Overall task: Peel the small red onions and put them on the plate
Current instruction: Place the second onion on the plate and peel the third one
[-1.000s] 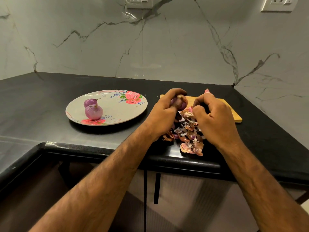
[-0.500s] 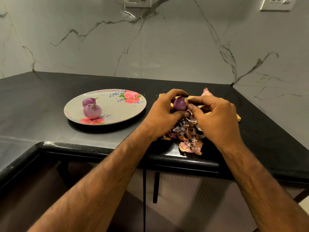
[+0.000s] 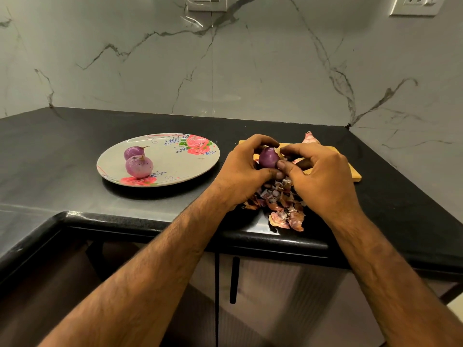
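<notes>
1 s ago the onion (image 3: 268, 157) was mostly buried in the left hand (image 3: 244, 166), and the right hand (image 3: 323, 179) was curled low over the peels (image 3: 283, 209). Now the onion is exposed between both hands, above the board (image 3: 350, 172).

- Left hand: fingers curled over the onion's top and back, thumb underneath.
- Right hand: thumb and forefinger pinch its right side, other fingers loosely curled.
- The visible face is smooth purple with no loose skin. I can't see the far side.

My read is that this onion is nearly or fully peeled, with maybe 1 last scrap coming off. The next step is to move it left to the plate (image 3: 180, 164), where the front onion (image 3: 139, 166) and back onion (image 3: 134, 152) already sit touching. That would make 3. The plate and peels haven't moved.
</notes>
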